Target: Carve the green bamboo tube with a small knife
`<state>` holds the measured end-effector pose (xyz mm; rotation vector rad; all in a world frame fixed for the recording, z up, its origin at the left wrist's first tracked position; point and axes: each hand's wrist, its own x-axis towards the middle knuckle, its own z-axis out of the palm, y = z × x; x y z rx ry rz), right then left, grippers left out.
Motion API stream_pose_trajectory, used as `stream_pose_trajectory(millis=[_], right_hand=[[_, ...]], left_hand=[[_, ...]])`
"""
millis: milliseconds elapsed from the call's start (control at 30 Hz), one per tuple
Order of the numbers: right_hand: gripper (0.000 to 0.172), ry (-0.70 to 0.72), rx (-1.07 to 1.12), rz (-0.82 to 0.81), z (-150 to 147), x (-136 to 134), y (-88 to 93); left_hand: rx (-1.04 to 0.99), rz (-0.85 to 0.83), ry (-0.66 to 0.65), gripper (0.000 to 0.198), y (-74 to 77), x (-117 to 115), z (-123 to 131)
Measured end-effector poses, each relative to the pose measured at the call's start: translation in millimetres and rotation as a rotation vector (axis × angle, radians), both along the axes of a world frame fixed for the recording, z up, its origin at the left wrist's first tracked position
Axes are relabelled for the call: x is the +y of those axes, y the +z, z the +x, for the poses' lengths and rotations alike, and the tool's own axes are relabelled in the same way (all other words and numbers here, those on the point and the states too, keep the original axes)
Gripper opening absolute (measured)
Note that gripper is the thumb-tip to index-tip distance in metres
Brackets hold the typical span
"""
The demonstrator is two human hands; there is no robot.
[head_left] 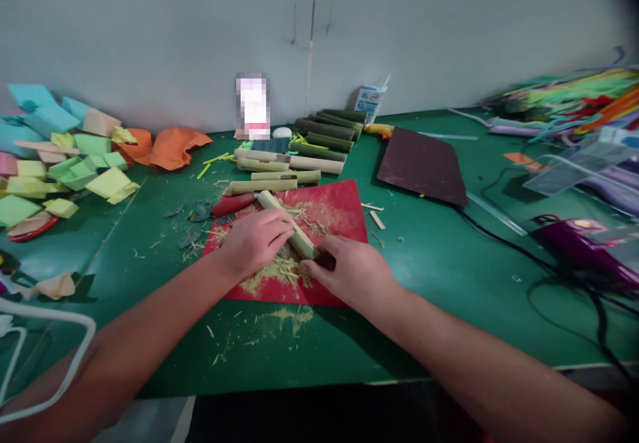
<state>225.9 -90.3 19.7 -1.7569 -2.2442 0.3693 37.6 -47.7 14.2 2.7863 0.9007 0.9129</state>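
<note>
Bamboo piece (301, 239): right hand (357, 272) holds its near end; left hand (257, 240) curls narrowly against it, grip unclear.

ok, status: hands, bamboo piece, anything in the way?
Left hand at bamboo piece, grip unclear; right hand holding its near end. Piece lies slanted over red sheet. Possible clutter: shavings around it, red handle by its far end.

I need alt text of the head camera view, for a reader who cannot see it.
A person's left hand and right hand hold a pale bamboo piece over a red sheet strewn with shavings, on a green table. Behind the sheet lie more bamboo tubes; colourful folded pieces are heaped at left, and a dark panel lies at right.
</note>
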Motion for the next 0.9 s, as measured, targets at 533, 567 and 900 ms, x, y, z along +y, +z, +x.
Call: stream_pose_trajectory(millis=[533,567,900], right_hand=[[0.027,-0.002,-0.058,0.038,-1.2,-1.3,1.9],[0.027,0.002,-0.065,0.044,-1.0,-1.2,1.4],[0.025,0.042,-0.105,0.083,-0.9,-2.4,-0.3]], left_hand=[[0.01,-0.057,-0.007,0.016,1.9,-1.8,1.2],[0.012,-0.057,0.006,0.016,2.3,-2.6,2.0],[-0.023,-0.102,-0.032,0.016,2.1,-4.9,3.2]])
